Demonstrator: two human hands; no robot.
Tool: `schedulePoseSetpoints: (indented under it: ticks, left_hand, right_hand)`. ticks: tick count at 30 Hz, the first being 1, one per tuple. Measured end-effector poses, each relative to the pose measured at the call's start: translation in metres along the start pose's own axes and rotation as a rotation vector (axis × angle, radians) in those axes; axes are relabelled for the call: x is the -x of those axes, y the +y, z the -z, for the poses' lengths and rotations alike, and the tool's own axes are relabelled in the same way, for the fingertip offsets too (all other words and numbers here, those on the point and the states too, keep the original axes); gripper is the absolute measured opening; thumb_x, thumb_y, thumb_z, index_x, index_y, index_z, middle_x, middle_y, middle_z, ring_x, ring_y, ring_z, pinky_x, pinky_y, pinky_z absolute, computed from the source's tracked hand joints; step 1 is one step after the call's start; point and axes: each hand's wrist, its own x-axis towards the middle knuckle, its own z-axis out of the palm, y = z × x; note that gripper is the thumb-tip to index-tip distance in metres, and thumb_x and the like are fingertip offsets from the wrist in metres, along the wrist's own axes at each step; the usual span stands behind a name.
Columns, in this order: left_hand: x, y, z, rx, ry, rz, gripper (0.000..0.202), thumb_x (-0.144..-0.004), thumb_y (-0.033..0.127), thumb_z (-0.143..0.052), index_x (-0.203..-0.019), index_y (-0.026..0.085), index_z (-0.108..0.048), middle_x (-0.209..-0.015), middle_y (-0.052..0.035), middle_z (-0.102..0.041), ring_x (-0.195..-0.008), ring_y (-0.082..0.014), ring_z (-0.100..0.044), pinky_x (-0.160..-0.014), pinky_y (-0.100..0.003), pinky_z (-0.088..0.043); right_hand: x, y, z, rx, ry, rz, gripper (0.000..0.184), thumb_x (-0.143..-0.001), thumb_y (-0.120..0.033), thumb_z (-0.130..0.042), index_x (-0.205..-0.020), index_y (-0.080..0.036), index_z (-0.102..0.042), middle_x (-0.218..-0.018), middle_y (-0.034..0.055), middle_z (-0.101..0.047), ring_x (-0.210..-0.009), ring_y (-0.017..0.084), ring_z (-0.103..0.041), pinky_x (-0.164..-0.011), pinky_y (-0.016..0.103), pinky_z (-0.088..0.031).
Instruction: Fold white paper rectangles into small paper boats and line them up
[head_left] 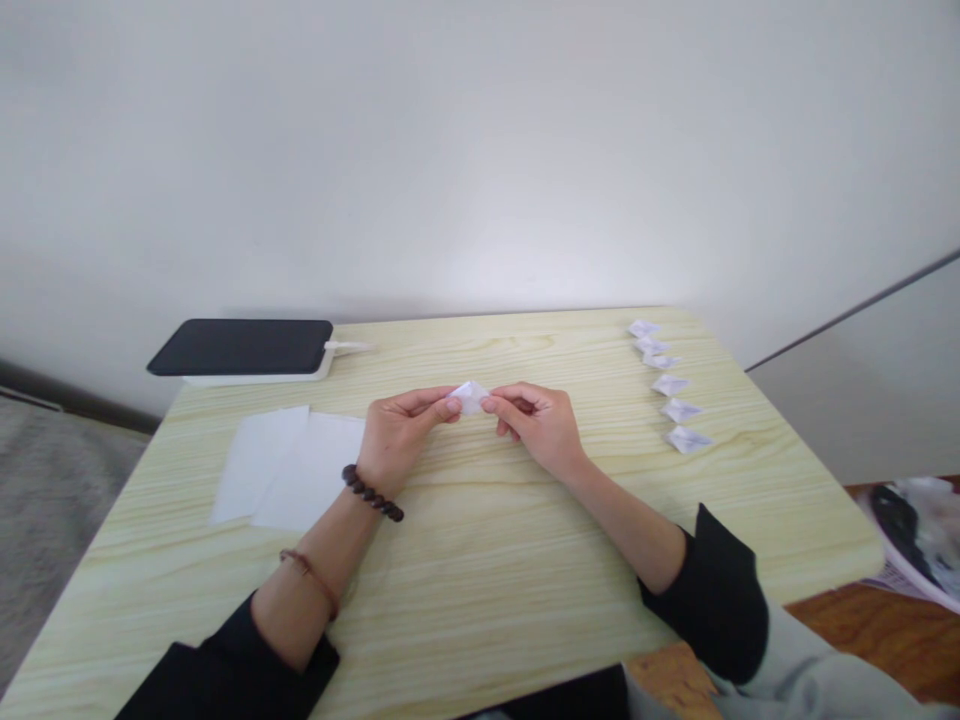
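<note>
The left hand point(397, 438) pinches one end of a small folded paper piece point(470, 396) between thumb and fingers, and the right hand point(546, 432) grips its other end the same way, fingers curled under. The piece sits at the centre of the frame, white and crisply creased, its upper edge rising to a blunt peak between the two thumbs.

Around the left wrist runs a bracelet of dark, rounded beads point(371, 493); farther down the forearm is a thin reddish-brown band point(309, 572). Both forearms emerge from matte black cuffs, the one at lower right point(712, 600) joined to a soft, pale grey sleeve point(817, 655).

Just left of the left hand, flat white paper sheets point(266, 465) overlap, smooth and straight-edged. The tabletop point(487, 580) beneath is pale yellow-green with streaky wood grain and a rounded corner at right. Toward its right side, six folded paper shapes point(670, 385), pointed like little diamonds, form a column, the upper ones bunched close.

At the upper left of the tabletop, a glossy black slab-like device point(244, 347) lies on a white, round-cornered block point(255, 379), a white cable point(349, 347) at its right end. Behind rises a smooth, pale wall point(480, 160). Grey textured fabric point(56, 510) fills the left edge; reddish-brown wood flooring point(892, 640) shows at lower right.
</note>
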Motion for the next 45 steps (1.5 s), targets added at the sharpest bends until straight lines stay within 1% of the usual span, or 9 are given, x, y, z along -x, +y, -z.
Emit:
schedulePoseSetpoints:
  ticks: [4,8,12,17,22,32,38,41,45]
  left_hand:
    - [0.0004,0.0012,-0.0006,0.013,0.011,0.019,0.038,-0.066,0.044,-0.075,-0.090,0.015,-0.075,-0.074,-0.0059,-0.074,-0.070,-0.0186,-0.068,-0.074,-0.030,-0.055]
    - [0.0011,0.0033,-0.0010,0.029,0.001,0.036,0.037,-0.067,0.043,-0.075,-0.091,0.015,-0.075,-0.077,-0.0065,-0.075,-0.071,-0.0189,-0.068,-0.072,-0.030,-0.055]
    - [0.0011,0.0044,-0.0011,0.051,-0.029,0.038,0.038,-0.067,0.044,-0.076,-0.091,0.015,-0.075,-0.080,-0.0072,-0.075,-0.070,-0.0181,-0.068,-0.072,-0.029,-0.055]
    - [0.0007,0.0039,-0.0016,0.075,-0.021,0.052,0.039,-0.066,0.045,-0.076,-0.091,0.015,-0.075,-0.085,-0.0081,-0.075,-0.071,-0.0189,-0.069,-0.071,-0.029,-0.055]
    - [0.0007,0.0030,-0.0020,0.090,-0.022,0.054,0.037,-0.065,0.043,-0.077,-0.089,0.015,-0.075,-0.080,-0.0069,-0.075,-0.069,-0.0177,-0.068,-0.070,-0.028,-0.055]
    - [0.0007,0.0028,-0.0035,0.146,0.001,0.049,0.029,-0.066,0.038,-0.078,-0.085,0.016,-0.076,-0.071,-0.0033,-0.074,-0.065,-0.0135,-0.065,-0.067,-0.023,-0.052]
    - [0.0019,0.0011,-0.0048,0.165,0.003,0.039,0.026,-0.066,0.037,-0.077,-0.082,0.016,-0.076,-0.070,-0.0031,-0.074,-0.065,-0.0133,-0.065,-0.068,-0.023,-0.052]
    - [0.0021,0.0019,-0.0057,0.172,0.002,0.034,0.026,-0.066,0.037,-0.077,-0.081,0.016,-0.075,-0.072,-0.0034,-0.074,-0.065,-0.0139,-0.065,-0.067,-0.024,-0.052]
    - [0.0020,0.0024,-0.0061,0.147,0.008,0.019,0.025,-0.067,0.038,-0.076,-0.079,0.016,-0.075,-0.071,-0.0035,-0.073,-0.064,-0.0142,-0.065,-0.066,-0.025,-0.052]
  right_hand:
    - [0.0002,-0.0003,-0.0003,0.002,0.008,0.020,0.031,-0.071,-0.049,-0.070,-0.072,-0.018,-0.071,-0.052,-0.0002,-0.064,-0.040,0.009,-0.055,-0.039,0.020,-0.042]
    - [0.0000,-0.0002,0.0004,-0.013,0.007,0.034,0.031,-0.069,-0.048,-0.073,-0.070,-0.018,-0.069,-0.053,-0.0001,-0.064,-0.040,0.010,-0.056,-0.039,0.020,-0.043]
    - [-0.0006,0.0009,0.0013,-0.022,-0.014,0.041,0.030,-0.068,-0.047,-0.073,-0.074,-0.018,-0.069,-0.054,-0.0004,-0.065,-0.040,0.010,-0.057,-0.040,0.020,-0.043]
    - [-0.0007,0.0026,0.0014,-0.035,-0.038,0.056,0.029,-0.071,-0.046,-0.071,-0.075,-0.018,-0.067,-0.057,-0.0004,-0.065,-0.040,0.009,-0.057,-0.039,0.020,-0.042]
    - [-0.0002,0.0025,0.0013,-0.026,-0.040,0.064,0.029,-0.072,-0.047,-0.070,-0.073,-0.018,-0.065,-0.057,-0.0008,-0.064,-0.040,0.009,-0.057,-0.038,0.019,-0.041]
    - [0.0005,0.0026,-0.0003,-0.027,-0.008,0.071,0.029,-0.073,-0.046,-0.070,-0.073,-0.017,-0.068,-0.053,-0.0012,-0.062,-0.038,0.008,-0.055,-0.038,0.019,-0.039]
    - [0.0012,0.0017,-0.0003,-0.046,-0.002,0.035,0.028,-0.071,-0.044,-0.072,-0.072,-0.017,-0.068,-0.047,-0.0025,-0.059,-0.035,0.008,-0.051,-0.034,0.017,-0.034]
    - [0.0017,0.0016,-0.0002,-0.052,-0.007,0.010,0.027,-0.071,-0.043,-0.073,-0.073,-0.016,-0.068,-0.046,-0.0023,-0.060,-0.034,0.007,-0.050,-0.033,0.017,-0.033]
    - [0.0018,0.0008,-0.0008,-0.057,-0.007,0.018,0.026,-0.071,-0.041,-0.073,-0.073,-0.016,-0.068,-0.046,-0.0017,-0.061,-0.033,0.007,-0.049,-0.033,0.016,-0.033]
